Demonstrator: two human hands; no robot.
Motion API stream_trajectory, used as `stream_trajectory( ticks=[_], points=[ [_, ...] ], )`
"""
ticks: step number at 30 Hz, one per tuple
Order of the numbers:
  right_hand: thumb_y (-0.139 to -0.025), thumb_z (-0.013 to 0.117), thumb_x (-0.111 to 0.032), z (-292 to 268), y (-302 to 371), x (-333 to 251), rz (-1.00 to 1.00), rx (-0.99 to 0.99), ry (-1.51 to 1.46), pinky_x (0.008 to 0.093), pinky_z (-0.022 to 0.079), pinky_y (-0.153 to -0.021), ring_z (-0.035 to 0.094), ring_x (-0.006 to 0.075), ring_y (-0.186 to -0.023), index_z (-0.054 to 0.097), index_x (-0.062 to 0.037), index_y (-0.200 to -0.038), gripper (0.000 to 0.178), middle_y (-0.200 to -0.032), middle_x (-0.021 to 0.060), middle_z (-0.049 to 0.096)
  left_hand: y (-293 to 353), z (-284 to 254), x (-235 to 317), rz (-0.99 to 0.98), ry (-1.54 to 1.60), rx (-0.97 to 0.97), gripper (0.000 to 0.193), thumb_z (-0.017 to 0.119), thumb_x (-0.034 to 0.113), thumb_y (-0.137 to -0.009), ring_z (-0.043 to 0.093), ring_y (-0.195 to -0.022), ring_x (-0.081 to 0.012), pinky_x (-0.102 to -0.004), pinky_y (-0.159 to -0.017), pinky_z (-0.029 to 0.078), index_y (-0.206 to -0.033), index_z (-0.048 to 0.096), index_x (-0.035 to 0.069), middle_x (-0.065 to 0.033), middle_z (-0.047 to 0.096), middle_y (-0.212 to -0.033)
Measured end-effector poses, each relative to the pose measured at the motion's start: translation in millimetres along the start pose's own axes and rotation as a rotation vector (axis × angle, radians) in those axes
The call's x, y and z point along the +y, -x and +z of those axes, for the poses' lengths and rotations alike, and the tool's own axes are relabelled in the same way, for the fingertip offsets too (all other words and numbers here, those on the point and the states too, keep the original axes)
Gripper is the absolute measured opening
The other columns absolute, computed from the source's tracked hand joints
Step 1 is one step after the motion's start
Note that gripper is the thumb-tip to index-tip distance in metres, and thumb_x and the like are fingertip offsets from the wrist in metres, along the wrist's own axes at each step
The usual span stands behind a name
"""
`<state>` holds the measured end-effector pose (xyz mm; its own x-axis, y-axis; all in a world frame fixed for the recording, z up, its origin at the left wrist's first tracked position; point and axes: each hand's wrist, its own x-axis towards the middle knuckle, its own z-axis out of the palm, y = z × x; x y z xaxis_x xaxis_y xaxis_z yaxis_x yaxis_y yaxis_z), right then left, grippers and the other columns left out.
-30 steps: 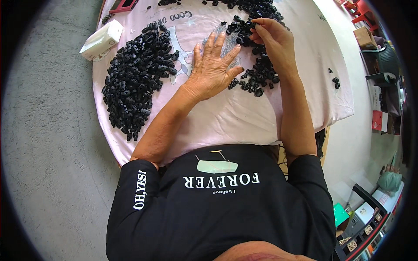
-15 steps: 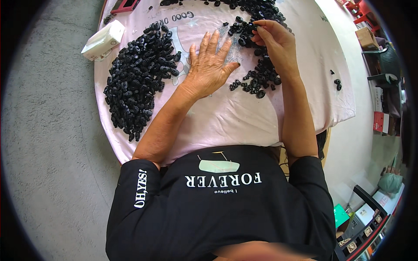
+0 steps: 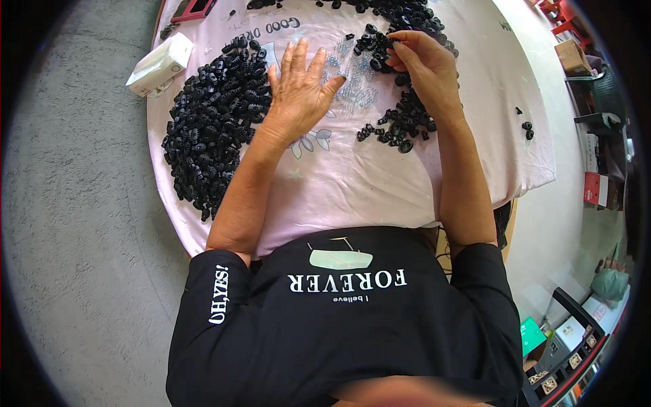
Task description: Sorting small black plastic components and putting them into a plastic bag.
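Observation:
My left hand point(image 3: 297, 91) is open, palm down with spread fingers, over the cloth between a large heap of black plastic cord-lock-like pieces point(image 3: 213, 125) and a scatter of tiny silvery pieces point(image 3: 356, 88) that look like springs. Its thumb tip reaches the edge of the silvery pieces. To the right, my right hand point(image 3: 430, 71) has its thumb and fingers pinched together on what appears to be a small black plastic part, mostly hidden by the fingertips. Loose black parts point(image 3: 407, 112) lie below and around these fingers, and more are heaped point(image 3: 407, 13) at the far side.
A pale printed cloth point(image 3: 366, 190) covers the table. On its left edge sits a white tissue pack point(image 3: 161, 64), with a dark-red framed object point(image 3: 193, 9) beyond. A few stray black parts point(image 3: 528, 130) lie at the right. Boxes point(image 3: 597, 188) stand beyond the table's right side.
My left hand has moved left and slightly away from me, uncovering more of the silvery pieces. My right hand stays pinched and has shifted slightly left.

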<state>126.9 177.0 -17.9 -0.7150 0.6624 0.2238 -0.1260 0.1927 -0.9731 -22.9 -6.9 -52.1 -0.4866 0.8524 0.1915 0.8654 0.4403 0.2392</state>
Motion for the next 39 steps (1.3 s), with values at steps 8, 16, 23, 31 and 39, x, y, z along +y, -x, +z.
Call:
stream_trajectory(
  ticks=[8, 16, 23, 31, 39],
  points=[
    [-0.096, 0.064, -0.007, 2, 0, 6, -0.003, 0.020, -0.009, 0.0213, 0.055, -0.072, 0.068, 0.0087, -0.077, 0.068, 0.0005, -0.111, 0.017, -0.091, 0.0046, 0.071, -1, -12, -2, 0.059, 0.071, -0.019, 0.056, 0.047, 0.049, -0.101, 0.021, -0.150, -0.0361, -0.0548, -0.119, 0.012, -0.147, 0.050, 0.016, -0.0214, 0.031, -0.158],
    [-0.097, 0.063, -0.006, 8, 3, 2, 0.008, -0.026, -0.022, 0.0217, 0.056, -0.076, 0.068, 0.0092, -0.080, 0.069, 0.0015, -0.108, 0.014, -0.092, 0.0047, 0.071, -6, -7, -21, 0.031, 0.052, 0.069, 0.045, 0.049, 0.039, -0.102, 0.028, -0.147, -0.0341, -0.0554, -0.118, 0.014, -0.144, 0.053, 0.021, -0.0185, 0.037, -0.155],
    [-0.099, 0.062, -0.012, 7, 4, 7, 0.021, -0.058, 0.016, 0.0237, 0.053, -0.078, 0.067, 0.0103, -0.085, 0.068, -0.0011, -0.113, 0.019, -0.094, 0.0039, 0.070, -5, -12, -21, 0.085, 0.084, 0.118, 0.031, 0.051, 0.017, -0.101, 0.042, -0.139, -0.0298, -0.0563, -0.116, 0.019, -0.126, 0.068, 0.021, -0.0144, 0.051, -0.144],
    [-0.099, 0.062, -0.013, 9, 4, 5, 0.039, -0.062, -0.003, 0.0238, 0.053, -0.078, 0.067, 0.0104, -0.084, 0.068, -0.0008, -0.113, 0.019, -0.094, 0.0041, 0.070, -9, -39, -32, 0.160, 0.100, 0.130, 0.021, 0.060, 0.012, -0.095, 0.061, -0.114, -0.0251, -0.0371, -0.101, 0.044, -0.111, 0.073, 0.010, -0.0091, 0.066, -0.120],
    [-0.100, 0.062, -0.013, 10, 7, 1, 0.140, -0.141, -0.206, 0.0220, 0.052, -0.077, 0.066, 0.0091, -0.084, 0.067, -0.0005, -0.115, 0.020, -0.097, 0.0054, 0.070, -3, -47, -21, 0.136, 0.391, -0.113, 0.017, 0.067, 0.001, -0.084, 0.066, -0.079, -0.0184, -0.0299, -0.075, 0.054, -0.100, 0.072, 0.001, -0.0105, 0.069, -0.093]
  ],
)
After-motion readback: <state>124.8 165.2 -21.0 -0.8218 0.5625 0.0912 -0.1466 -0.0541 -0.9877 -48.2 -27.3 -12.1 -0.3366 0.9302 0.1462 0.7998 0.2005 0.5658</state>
